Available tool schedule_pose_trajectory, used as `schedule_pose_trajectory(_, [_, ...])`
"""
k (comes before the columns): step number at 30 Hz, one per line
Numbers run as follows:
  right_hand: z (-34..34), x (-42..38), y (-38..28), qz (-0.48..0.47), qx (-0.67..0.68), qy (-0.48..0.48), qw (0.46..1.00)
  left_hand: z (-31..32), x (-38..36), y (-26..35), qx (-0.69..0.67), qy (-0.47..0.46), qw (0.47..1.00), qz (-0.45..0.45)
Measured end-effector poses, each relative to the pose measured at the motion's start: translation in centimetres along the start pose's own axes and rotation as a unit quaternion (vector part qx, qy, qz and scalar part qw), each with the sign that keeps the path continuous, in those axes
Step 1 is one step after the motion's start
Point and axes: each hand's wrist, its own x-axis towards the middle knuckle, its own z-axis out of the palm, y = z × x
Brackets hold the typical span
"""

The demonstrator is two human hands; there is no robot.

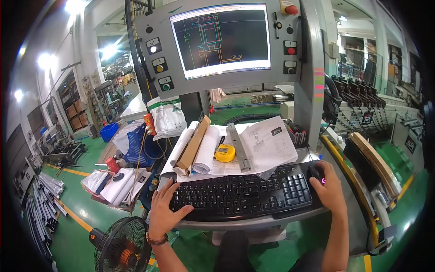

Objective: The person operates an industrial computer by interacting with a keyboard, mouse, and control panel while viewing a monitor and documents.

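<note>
A black keyboard lies across the console shelf. My left hand rests at its left end, fingers spread and thumb stretched toward the keys, holding nothing. At the keyboard's right end, my right hand is wrapped round a dark computer mouse with a small pink light by the fingers. Above both hands, the monitor shows coloured outlines of a profile drawing on a dark background.
Behind the keyboard lie a yellow tape measure, a metal bar, a long cardboard piece, rolled paper and printed sheets. A fan stands at lower left. A yellow rail runs along the right.
</note>
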Motion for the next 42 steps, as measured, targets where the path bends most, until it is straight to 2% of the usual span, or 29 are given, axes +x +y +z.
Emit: schedule_pose_trajectory(42, [-0.08,-0.19,0.02,-0.012,-0.010,0.018,1.000,0.10,0.01,-0.26,-0.009,-0.006,1.000,-0.010])
